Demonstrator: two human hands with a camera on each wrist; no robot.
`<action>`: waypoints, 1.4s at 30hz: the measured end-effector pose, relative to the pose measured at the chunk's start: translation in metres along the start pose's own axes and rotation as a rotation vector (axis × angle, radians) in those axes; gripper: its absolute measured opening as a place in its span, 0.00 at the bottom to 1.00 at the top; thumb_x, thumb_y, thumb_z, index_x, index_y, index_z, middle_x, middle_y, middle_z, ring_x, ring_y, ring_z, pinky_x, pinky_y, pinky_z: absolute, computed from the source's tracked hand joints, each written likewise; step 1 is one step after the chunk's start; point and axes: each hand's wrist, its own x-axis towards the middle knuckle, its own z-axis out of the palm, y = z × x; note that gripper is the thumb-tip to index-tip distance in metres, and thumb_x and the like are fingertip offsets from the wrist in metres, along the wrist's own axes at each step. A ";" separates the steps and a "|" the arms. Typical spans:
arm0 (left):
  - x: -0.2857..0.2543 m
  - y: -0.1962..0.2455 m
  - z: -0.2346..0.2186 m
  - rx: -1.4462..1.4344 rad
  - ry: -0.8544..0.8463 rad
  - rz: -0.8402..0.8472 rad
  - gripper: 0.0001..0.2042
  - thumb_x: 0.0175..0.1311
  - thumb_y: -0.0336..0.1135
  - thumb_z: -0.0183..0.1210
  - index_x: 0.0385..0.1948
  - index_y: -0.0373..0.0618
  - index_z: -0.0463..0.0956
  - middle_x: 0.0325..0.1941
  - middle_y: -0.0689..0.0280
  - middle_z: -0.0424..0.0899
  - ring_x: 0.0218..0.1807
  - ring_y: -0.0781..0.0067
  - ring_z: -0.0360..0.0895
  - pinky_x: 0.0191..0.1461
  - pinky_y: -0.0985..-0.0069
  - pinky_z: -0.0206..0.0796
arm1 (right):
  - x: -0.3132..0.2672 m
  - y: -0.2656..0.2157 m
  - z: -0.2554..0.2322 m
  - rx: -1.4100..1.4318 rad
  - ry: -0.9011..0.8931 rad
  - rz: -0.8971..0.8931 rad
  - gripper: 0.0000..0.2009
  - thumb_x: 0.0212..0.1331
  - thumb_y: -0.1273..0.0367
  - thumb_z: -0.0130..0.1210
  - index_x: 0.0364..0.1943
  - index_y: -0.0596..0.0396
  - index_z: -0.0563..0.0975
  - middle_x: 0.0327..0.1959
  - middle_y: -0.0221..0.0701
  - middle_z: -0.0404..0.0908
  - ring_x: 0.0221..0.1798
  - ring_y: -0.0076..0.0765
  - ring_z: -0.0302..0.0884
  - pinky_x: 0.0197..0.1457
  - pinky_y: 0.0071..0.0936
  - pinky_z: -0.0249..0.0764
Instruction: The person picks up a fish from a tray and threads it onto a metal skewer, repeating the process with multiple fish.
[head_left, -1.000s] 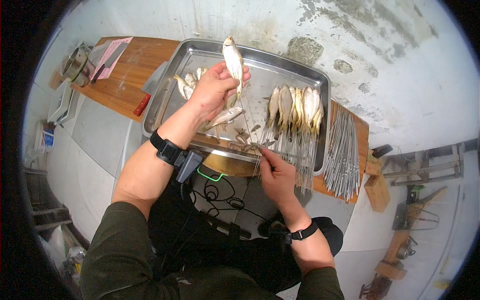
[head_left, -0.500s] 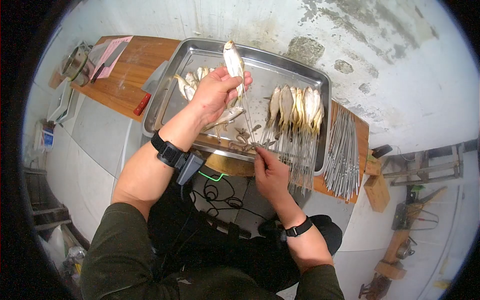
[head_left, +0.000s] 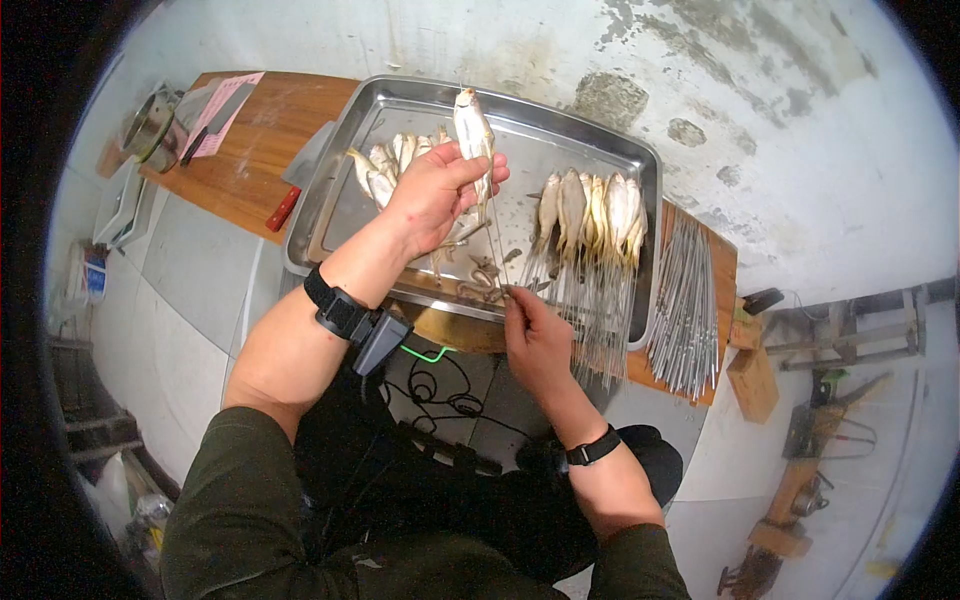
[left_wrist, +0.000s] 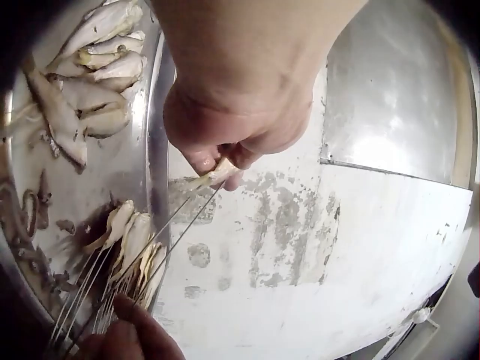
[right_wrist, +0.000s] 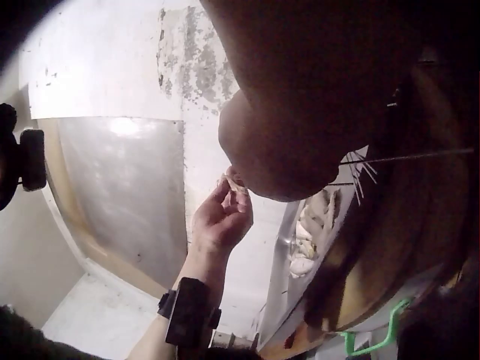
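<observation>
My left hand [head_left: 435, 195] holds a small silvery fish [head_left: 472, 125] upright above the tray, its head up and thumb across its lower body. Two thin metal skewers [left_wrist: 196, 214] run from its tail end down to my right hand [head_left: 540, 340], which pinches their lower ends near the tray's front rim. A fine tip shows just above the fish's head. Below on the left lie loose fish [head_left: 383, 172], partly hidden by my left hand. Several skewered fish [head_left: 590, 212] lie in a row at the tray's right, their skewers pointing toward me.
The steel tray [head_left: 535, 118] rests on a wooden tabletop [head_left: 250, 140] against the wall. Dark scraps [head_left: 484, 283] lie near its front rim. Loose skewers [head_left: 685, 310] are piled to the right. A red handle [head_left: 284, 208], a black-handled knife [head_left: 195, 146] and a metal pot [head_left: 153, 135] are left.
The fish and my left hand have come down slightly and to the right. My right hand has moved left and a little upward with the skewers. A tip now shows above the fish's head.
</observation>
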 end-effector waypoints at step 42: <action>0.002 -0.001 0.002 -0.197 -0.002 0.066 0.10 0.72 0.35 0.45 0.46 0.40 0.67 0.47 0.58 0.79 0.47 0.68 0.79 0.52 0.71 0.73 | 0.007 0.012 0.006 0.012 0.057 -0.073 0.08 0.62 0.72 0.53 0.41 0.61 0.78 0.21 0.35 0.77 0.23 0.24 0.73 0.30 0.22 0.70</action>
